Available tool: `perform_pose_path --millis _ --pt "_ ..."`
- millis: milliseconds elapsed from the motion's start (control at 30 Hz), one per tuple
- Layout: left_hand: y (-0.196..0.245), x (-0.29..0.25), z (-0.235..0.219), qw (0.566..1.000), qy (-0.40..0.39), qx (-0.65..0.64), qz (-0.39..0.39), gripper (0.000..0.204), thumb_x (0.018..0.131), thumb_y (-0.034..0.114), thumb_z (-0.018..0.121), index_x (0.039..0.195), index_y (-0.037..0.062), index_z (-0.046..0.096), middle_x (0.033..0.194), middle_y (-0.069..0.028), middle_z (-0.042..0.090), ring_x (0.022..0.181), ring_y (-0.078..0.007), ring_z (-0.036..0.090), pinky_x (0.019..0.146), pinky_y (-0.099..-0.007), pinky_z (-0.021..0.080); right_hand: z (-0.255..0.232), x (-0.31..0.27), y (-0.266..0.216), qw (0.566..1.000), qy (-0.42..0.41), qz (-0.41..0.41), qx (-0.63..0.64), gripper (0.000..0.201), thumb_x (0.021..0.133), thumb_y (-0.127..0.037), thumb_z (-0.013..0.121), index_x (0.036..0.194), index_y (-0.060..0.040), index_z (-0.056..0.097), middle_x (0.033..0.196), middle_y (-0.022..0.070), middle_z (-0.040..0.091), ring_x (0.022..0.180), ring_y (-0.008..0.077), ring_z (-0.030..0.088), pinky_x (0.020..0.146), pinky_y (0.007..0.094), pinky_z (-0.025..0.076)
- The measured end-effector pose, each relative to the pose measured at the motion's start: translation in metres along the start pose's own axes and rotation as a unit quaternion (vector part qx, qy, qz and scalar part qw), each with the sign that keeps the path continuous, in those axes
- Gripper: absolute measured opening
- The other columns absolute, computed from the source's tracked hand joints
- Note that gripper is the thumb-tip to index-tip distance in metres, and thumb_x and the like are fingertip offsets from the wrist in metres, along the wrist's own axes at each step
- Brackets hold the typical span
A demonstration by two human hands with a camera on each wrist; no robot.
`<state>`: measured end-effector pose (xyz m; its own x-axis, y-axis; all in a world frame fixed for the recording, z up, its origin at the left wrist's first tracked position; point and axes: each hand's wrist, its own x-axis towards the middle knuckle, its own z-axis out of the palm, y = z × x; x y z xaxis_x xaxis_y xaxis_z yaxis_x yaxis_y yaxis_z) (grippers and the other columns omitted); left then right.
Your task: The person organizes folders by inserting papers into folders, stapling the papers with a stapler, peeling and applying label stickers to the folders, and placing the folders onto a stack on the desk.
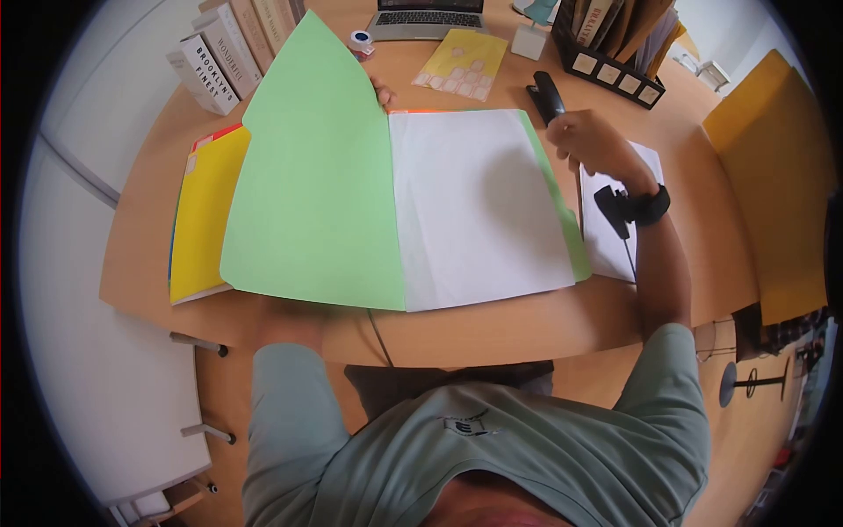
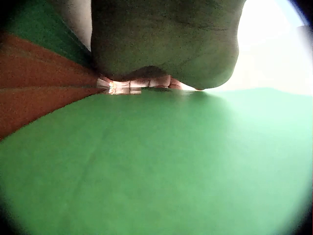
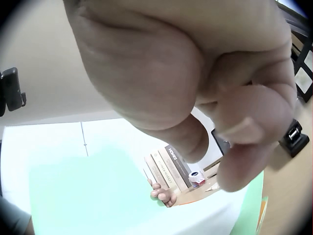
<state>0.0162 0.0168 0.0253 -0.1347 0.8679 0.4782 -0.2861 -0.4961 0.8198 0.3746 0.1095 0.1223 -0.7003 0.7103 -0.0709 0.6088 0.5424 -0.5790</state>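
Note:
A light green folder [image 1: 316, 193] lies open before me with white sheets [image 1: 474, 202] on its right side. My left hand [image 1: 384, 93] is mostly hidden behind the raised cover, its fingers curled around the far edge near the fold. In the left wrist view, the palm [image 2: 164, 41] is close over the green surface. My right hand [image 1: 597, 145] is above the table right of the folder, fingers loosely bent with nothing between them. Just beyond its fingertips stands a black stapler [image 1: 548, 97]. More white paper [image 1: 606, 233] lies under the right forearm.
Yellow folders [image 1: 209, 211] stick out under the green cover at left. Books [image 1: 211, 70] stand at the back left. A tape roll [image 1: 361, 39], a laptop [image 1: 428, 19], a yellow patterned sheet [image 1: 463, 61] and a black file box [image 1: 615, 66] line the back.

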Motion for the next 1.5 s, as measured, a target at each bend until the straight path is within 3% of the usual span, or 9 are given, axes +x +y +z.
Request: perform_pose_path --millis 133,233,367,467,500,633,933,1367,1500 --pt "-0.001 0.001 0.0 1.0 -0.004 -0.001 -0.003 0.031 0.097 0.035 0.052 0.103 0.004 0.055 0.088 -0.0015 0.052 0.085 -0.0142 0.047 0.077 -0.031 0.042 -0.023 0.039 0.029 0.992 0.1 -0.039 -0.067 0.035 0.091 -0.029 0.06 0.098 0.005 0.065 0.075 0.0137 0.065 0.058 0.0215 0.063 0.05 0.0331 0.049" --pt "-0.001 0.003 0.0 1.0 -0.006 -0.007 -0.004 0.031 0.097 0.034 0.052 0.102 0.0041 0.056 0.088 -0.0013 0.052 0.085 -0.0139 0.047 0.076 -0.0307 0.042 -0.027 0.093 0.067 0.951 0.179 -0.095 -0.234 0.044 0.088 -0.037 0.062 0.094 0.0064 0.065 0.074 0.0163 0.064 0.057 0.0252 0.061 0.052 0.0366 0.049" --pt "0.0 0.004 -0.001 1.0 -0.01 -0.01 -0.002 0.031 0.097 0.034 0.052 0.102 0.0041 0.056 0.088 -0.0011 0.052 0.084 -0.0135 0.047 0.076 -0.0304 0.042 -0.021 0.104 0.051 0.987 0.044 0.028 -0.155 0.045 0.083 -0.036 0.067 0.088 0.008 0.065 0.076 0.0209 0.066 0.065 0.0307 0.066 0.056 0.04 0.051" --pt "-0.002 0.002 -0.006 1.0 -0.011 -0.01 -0.004 0.031 0.097 0.034 0.053 0.102 0.0041 0.056 0.087 -0.0009 0.052 0.083 -0.0132 0.047 0.075 -0.0302 0.042 -0.001 0.128 0.063 0.985 0.073 0.003 -0.154 0.039 0.081 -0.03 0.068 0.092 0.0072 0.065 0.085 0.0229 0.068 0.074 0.0342 0.068 0.063 0.0423 0.052" --pt "0.0 0.005 -0.003 1.0 -0.012 -0.011 -0.003 0.031 0.097 0.034 0.053 0.102 0.0041 0.056 0.087 -0.0008 0.052 0.083 -0.0131 0.047 0.075 -0.0301 0.042 0.002 0.129 0.061 0.974 0.104 -0.016 -0.199 0.033 0.079 -0.02 0.065 0.102 0.0041 0.065 0.092 0.0237 0.068 0.083 0.0376 0.067 0.073 0.0445 0.052" --pt "0.0 0.006 -0.008 1.0 -0.014 -0.011 -0.002 0.031 0.097 0.034 0.053 0.101 0.0042 0.056 0.087 -0.0006 0.052 0.082 -0.0127 0.047 0.074 -0.0298 0.042 0.012 0.133 0.038 0.945 0.207 -0.2 -0.157 0.033 0.077 -0.005 0.055 0.11 -0.0005 0.062 0.097 0.0238 0.067 0.094 0.0418 0.063 0.082 0.0463 0.049" --pt "0.009 0.009 0.001 1.0 -0.015 -0.003 -0.006 0.03 0.098 0.034 0.053 0.101 0.0043 0.057 0.086 0.0 0.052 0.08 -0.0118 0.047 0.073 -0.029 0.041 0.044 0.132 -0.023 0.963 0.008 -0.24 -0.121 0.042 0.076 0.005 0.053 0.118 0.0014 0.056 0.104 0.0223 0.065 0.099 0.0386 0.062 0.086 0.042 0.048" --pt "0.007 0.014 -0.001 1.0 -0.011 0.004 -0.009 0.03 0.098 0.034 0.053 0.099 0.0044 0.058 0.084 0.0008 0.052 0.077 -0.0105 0.047 0.07 -0.028 0.041 0.043 0.131 -0.021 0.957 -0.078 -0.249 -0.124 0.048 0.077 0.006 0.048 0.123 -0.0046 0.058 0.119 0.019 0.061 0.112 0.0375 0.055 0.096 0.0407 0.042" --pt "0.007 0.013 0.0 1.0 -0.008 0.01 -0.011 0.03 0.098 0.034 0.053 0.099 0.0044 0.058 0.084 0.0011 0.052 0.076 -0.0102 0.047 0.07 -0.0277 0.041 0.044 0.13 -0.023 0.936 -0.077 -0.314 -0.14 0.052 0.077 0.008 0.048 0.125 -0.0062 0.059 0.122 0.0171 0.061 0.113 0.0359 0.055 0.097 0.039 0.042"
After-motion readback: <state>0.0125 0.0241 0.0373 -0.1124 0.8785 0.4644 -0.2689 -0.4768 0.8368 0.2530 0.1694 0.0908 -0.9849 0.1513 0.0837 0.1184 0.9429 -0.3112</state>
